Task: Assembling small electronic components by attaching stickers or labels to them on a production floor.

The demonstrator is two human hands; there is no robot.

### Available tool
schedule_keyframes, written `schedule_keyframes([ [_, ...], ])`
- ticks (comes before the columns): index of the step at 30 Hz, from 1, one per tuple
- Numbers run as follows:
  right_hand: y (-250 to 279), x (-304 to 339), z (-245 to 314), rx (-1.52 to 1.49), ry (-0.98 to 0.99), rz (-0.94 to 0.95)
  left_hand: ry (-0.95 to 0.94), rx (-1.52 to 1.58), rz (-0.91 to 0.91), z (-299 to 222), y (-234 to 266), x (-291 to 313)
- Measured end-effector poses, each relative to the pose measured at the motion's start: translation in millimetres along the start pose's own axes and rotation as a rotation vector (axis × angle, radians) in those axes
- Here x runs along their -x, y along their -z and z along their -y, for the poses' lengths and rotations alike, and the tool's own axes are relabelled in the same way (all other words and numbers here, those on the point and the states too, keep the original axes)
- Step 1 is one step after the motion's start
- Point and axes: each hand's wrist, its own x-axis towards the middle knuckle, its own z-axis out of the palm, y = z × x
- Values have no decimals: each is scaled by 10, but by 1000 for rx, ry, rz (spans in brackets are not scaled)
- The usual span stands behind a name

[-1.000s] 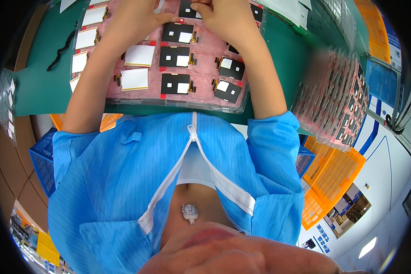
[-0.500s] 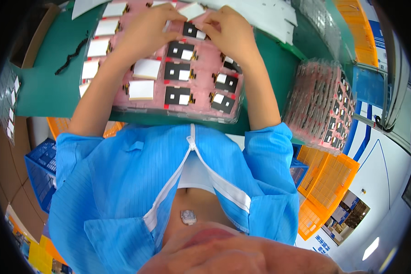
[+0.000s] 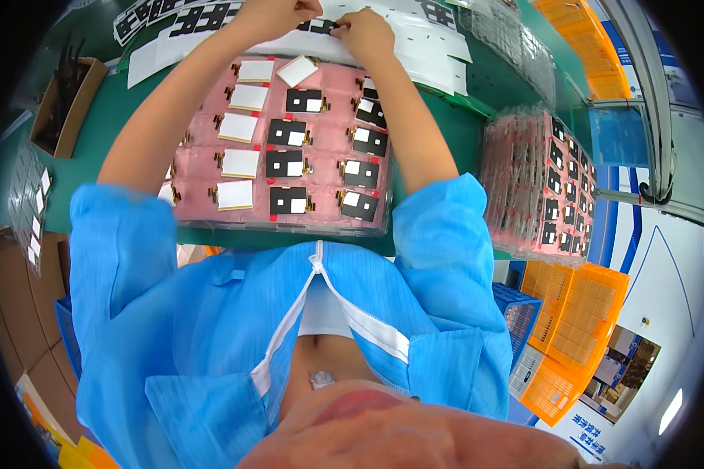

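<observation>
A black piece (image 3: 321, 26) is lying on a white sheet (image 3: 430, 61) beyond the tray (image 3: 334, 80); the right hand (image 3: 366, 35) is touching it, fingers bunched. The left hand (image 3: 278, 16) is curling close by; whether either is gripping, I cannot tell.

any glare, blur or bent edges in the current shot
Head view: elongated white lamp glares, lower right; head view: grey metal post bows, right side; head view: light-blue cloth left sleeve looks slightly soft, pink rectangular plastic tray fairly crisp.
</observation>
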Motion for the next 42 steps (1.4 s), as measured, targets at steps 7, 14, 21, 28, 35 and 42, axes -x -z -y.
schedule_keyframes([
  [7, 49, -43, -147, -135, -107, 71, 138, 111, 221, 426, -692, -686],
  [14, 89, -101, -115, -180, -121, 174, 207, 138, 276, 508, -694, -748],
  [21, 130, -140, -109, -202, -187, 258, 208, 251, 322, 512, -610, -735],
  [28, 90, -158, -164, -210, -205, 283, 219, 193, 375, 483, -605, -746],
  [35, -59, -193, -176, -235, -278, 246, 152, 151, 465, 664, -691, -837],
  [42, 65, 11, -196, -748, -91, 240, 98, -2, 446, 1083, -888, -947],
])
